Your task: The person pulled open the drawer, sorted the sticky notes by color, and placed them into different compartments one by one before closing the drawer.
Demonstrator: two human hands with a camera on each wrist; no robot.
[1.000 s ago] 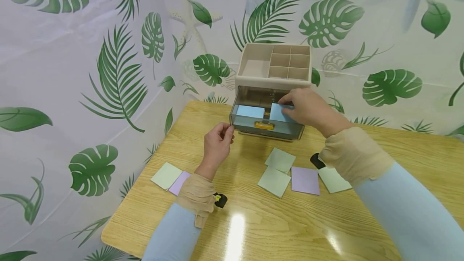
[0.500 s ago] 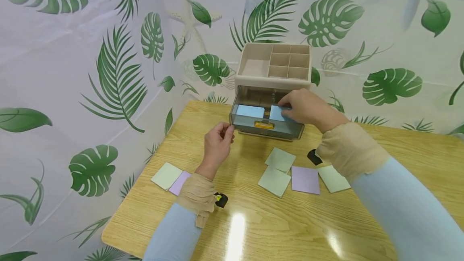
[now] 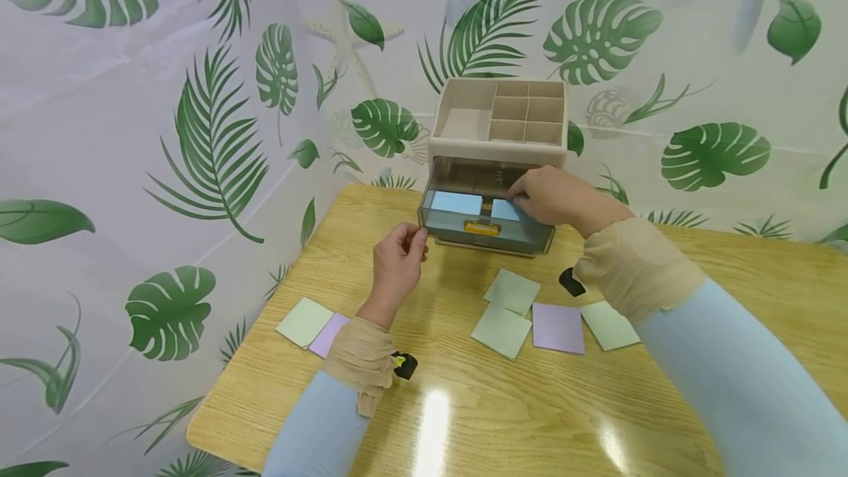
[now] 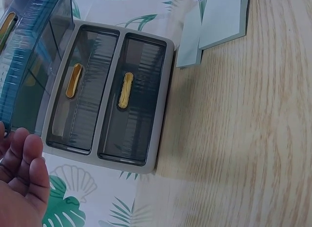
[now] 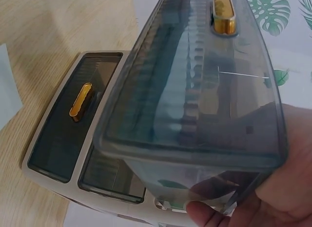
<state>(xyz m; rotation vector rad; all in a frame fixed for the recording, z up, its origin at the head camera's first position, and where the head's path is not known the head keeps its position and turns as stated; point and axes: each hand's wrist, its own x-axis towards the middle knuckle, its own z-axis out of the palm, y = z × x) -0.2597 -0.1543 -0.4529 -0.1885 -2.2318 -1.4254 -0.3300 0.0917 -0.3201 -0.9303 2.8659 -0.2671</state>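
A clear grey drawer (image 3: 486,240) with a gold handle stands pulled out from the top row of a beige desktop organizer (image 3: 500,147). My left hand (image 3: 400,255) pinches the drawer's front left corner between thumb and curled fingers. Over the drawer's right side reaches my right hand (image 3: 553,197), pinching a light blue sticky note pad (image 3: 506,210) inside. A second light blue sticky note pad (image 3: 457,202) lies in the left half of the drawer. Through the tinted wall in the right wrist view, the right fingers show only darkly.
Pale green sticky note pads (image 3: 501,331) and a purple pad (image 3: 559,329) lie on the wooden table (image 3: 457,403) before the organizer. Another green pad (image 3: 305,321) sits at the left edge, beside a purple one partly under the left wrist. Leaf-printed cloth (image 3: 218,131) hangs behind.
My right hand has sunk slightly with the right blue pad, which was tilted up and now sits lower in the drawer. The left hand has stayed at the corner.
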